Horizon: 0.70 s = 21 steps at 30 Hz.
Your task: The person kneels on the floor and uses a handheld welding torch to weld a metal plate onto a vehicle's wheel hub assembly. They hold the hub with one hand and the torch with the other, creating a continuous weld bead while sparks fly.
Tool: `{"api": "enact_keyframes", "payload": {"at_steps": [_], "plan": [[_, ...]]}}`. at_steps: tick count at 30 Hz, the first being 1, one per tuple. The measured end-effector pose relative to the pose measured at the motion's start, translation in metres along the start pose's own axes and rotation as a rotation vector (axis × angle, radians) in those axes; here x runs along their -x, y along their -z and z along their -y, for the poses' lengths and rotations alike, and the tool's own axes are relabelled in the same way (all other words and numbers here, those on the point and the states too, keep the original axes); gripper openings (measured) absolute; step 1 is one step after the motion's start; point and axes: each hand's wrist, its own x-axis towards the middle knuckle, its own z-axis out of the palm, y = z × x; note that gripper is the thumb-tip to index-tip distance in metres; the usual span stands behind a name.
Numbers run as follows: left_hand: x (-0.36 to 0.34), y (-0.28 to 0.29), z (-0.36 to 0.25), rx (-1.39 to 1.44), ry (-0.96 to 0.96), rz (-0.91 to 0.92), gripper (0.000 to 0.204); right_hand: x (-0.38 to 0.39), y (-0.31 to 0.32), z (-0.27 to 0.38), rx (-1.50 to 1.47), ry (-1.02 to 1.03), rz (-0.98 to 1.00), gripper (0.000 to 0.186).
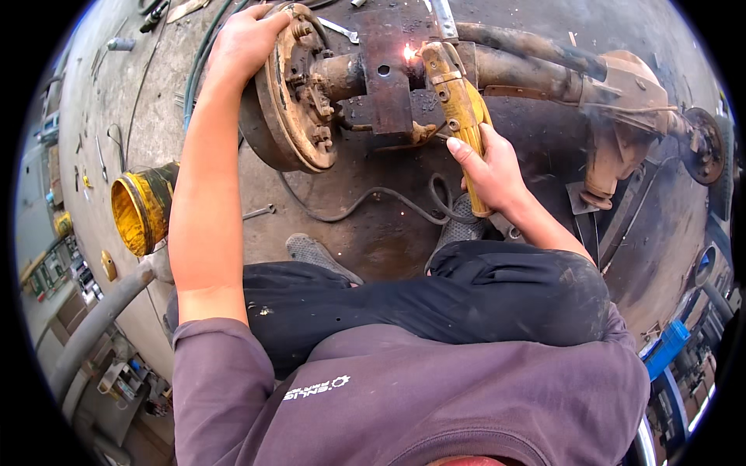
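A rusty vehicle axle (pixel 536 74) lies across the floor in front of me. My left hand (pixel 247 40) grips the upper rim of the round, rusty brake drum (pixel 289 109) at its left end. In my closed right hand (pixel 493 169) is a yellow welding electrode holder (pixel 460 109), tilted with its head up. Beside that head, a bright orange-white spot glows on the axle tube, just right of a dark steel plate (pixel 387 81). The plate has one hole and sits over the tube. My right fingers are partly hidden behind the handle.
A dark cable (pixel 353 206) loops over the floor by my shoes. At the left stands a yellow-stained bucket (pixel 141 208) near a bent grey pipe (pixel 105 314). Wrenches lie on the floor, one (pixel 338 29) behind the drum. The axle's bulky housing (pixel 622 116) is at right.
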Motion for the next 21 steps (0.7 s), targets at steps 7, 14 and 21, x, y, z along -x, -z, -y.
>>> {"api": "enact_keyframes", "payload": {"at_steps": [7,14,21], "plan": [[0.006,0.002,-0.006,-0.109,-0.014,-0.036,0.062,-0.005,-0.002,-0.006,0.138,0.027,-0.017,0.048],[0.004,0.002,-0.003,-0.034,-0.030,0.023,0.059,-0.007,-0.004,-0.004,0.250,0.073,-0.054,0.050],[0.013,-0.002,-0.020,-0.061,-0.105,-0.101,0.028,-0.006,-0.004,0.004,0.289,0.040,-0.059,0.050]]}}
